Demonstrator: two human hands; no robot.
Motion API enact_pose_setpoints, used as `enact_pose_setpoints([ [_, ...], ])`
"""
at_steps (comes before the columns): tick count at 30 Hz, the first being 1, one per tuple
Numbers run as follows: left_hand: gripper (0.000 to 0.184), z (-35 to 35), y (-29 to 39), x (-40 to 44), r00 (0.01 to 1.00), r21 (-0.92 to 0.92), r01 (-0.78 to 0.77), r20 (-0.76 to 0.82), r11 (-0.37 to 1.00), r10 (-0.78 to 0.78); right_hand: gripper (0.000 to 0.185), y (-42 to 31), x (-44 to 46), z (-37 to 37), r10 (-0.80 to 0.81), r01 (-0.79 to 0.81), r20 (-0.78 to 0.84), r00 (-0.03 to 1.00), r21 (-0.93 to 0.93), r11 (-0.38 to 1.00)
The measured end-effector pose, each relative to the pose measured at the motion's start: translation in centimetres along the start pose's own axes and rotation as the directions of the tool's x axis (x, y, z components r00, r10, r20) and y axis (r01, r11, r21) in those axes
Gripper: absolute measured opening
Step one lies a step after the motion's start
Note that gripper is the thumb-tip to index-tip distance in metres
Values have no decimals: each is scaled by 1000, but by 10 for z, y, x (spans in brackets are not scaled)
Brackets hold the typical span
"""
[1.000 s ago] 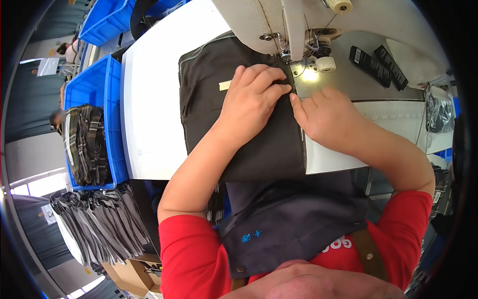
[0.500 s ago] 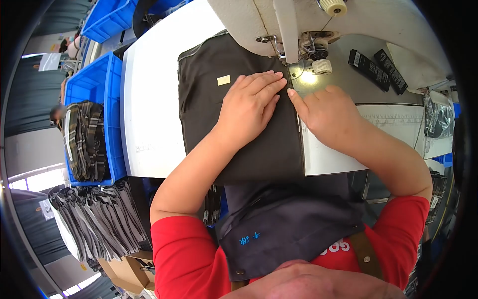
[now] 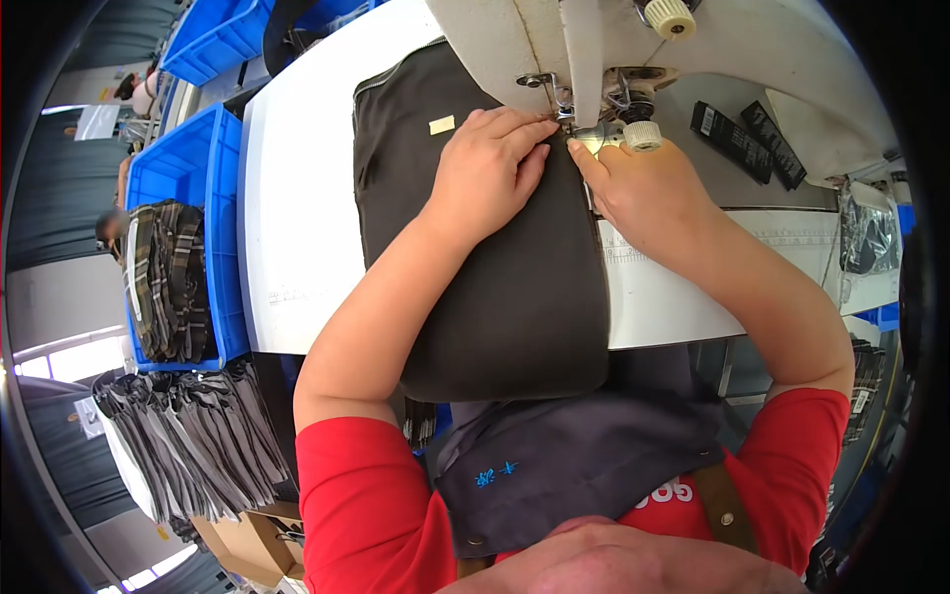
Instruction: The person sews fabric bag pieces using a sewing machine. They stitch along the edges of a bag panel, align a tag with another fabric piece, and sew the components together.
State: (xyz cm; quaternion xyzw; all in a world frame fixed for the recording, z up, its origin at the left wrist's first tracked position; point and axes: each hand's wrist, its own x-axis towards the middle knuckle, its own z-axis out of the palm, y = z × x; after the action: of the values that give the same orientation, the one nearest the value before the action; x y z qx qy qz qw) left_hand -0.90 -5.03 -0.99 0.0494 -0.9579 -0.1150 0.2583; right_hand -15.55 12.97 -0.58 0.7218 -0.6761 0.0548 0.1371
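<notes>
Dark brown fabric (image 3: 495,287) lies on the white table, its near end hanging over the front edge. A pale yellow sticker (image 3: 441,125) is on it, and a zipper (image 3: 396,71) runs along its far left edge. My left hand (image 3: 487,173) rests flat on the fabric, fingers extended toward the presser foot. At the fabric's right edge my right hand (image 3: 648,188) has its index finger stretched out beside the foot, the other fingers curled; whether it grips the edge is not visible. The sewing machine (image 3: 772,49) stands over both fingertips.
Two black labels (image 3: 732,142) lie on the machine bed at the right, near a clear plastic bag (image 3: 869,238). Plaid cloth fills part of a blue bin (image 3: 230,247) at the left. Grey garments (image 3: 198,436) hang below it. A person (image 3: 142,92) is in the background.
The fabric has moved away from me toward the foot, along with its sticker. Both hands have moved forward too, and my right hand is now close beside the foot.
</notes>
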Motion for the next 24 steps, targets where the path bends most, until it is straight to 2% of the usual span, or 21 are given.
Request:
enact_pose_setpoints([
  [4, 21, 0, -10, 4, 999, -9, -43, -5, 999, 43, 51, 2, 1, -2, 13, -14, 9, 1000, 50, 999],
  [7, 22, -2, -9, 5, 996, 19, -90, 1, 996, 90, 50, 2, -1, 2, 27, -27, 20, 999, 14, 1000],
  [8, 22, -2, -10, 4, 996, 18, -91, 3, 996, 91, 46, 2, -2, 5, 52, -52, -11, 999, 56, 997],
  [10, 37, -3, -9, 3, 995, 39, -87, 57, 995, 85, 43, 5, -4, 6, 81, -77, -40, 996, 97, 992],
  [11, 37, -4, -8, 2, 995, 37, -87, 58, 995, 85, 41, 6, -6, 6, 62, -54, -72, 995, 106, 993],
  [13, 49, -10, -3, 1, 986, 178, -156, 89, 972, 142, 38, 6, -8, 2, 45, -33, -99, 994, 119, 992],
  [14, 59, -12, 3, -4, 984, 183, -101, 165, 978, 71, 35, 6, -11, -1, 4, 5, -101, 995, 92, 996],
  [16, 62, -18, 26, -22, 980, 181, -85, 191, 980, 50, 33, -4, -26, -13, -25, 31, -68, 997, 95, 995],
  [17, 65, -21, 38, -31, 980, 200, -81, 194, 976, 41, 29, -9, -30, -24, -78, 89, -101, 992, 107, 990],
  [18, 68, -26, 52, -45, 964, 134, -33, 265, 990, -4, 26, -16, -37, -32, -129, 145, -135, 982, 113, 983],
  [19, 68, -36, 70, -56, 959, 83, -8, 282, 996, -16, 26, -29, -51, -34, -122, 136, -117, 986, 126, 983],
  [21, 69, -57, 97, -82, 941, 95, -26, 337, 995, -8, 22, -61, -80, -38, -76, 168, -272, 959, 334, 927],
  [22, 62, -64, 109, -95, 962, 86, -4, 272, 996, -20, 24, -75, -96, -38, -47, 168, -312, 949, 373, 913],
  [23, 62, -69, 115, -109, 962, 74, 3, 272, 997, -23, 26, -87, -113, -36, -19, 171, -351, 936, 408, 897],
  [24, 56, -70, 119, -129, 983, 53, 38, 175, 998, -47, 28, -97, -130, -29, 39, 119, -324, 945, 454, 883],
])
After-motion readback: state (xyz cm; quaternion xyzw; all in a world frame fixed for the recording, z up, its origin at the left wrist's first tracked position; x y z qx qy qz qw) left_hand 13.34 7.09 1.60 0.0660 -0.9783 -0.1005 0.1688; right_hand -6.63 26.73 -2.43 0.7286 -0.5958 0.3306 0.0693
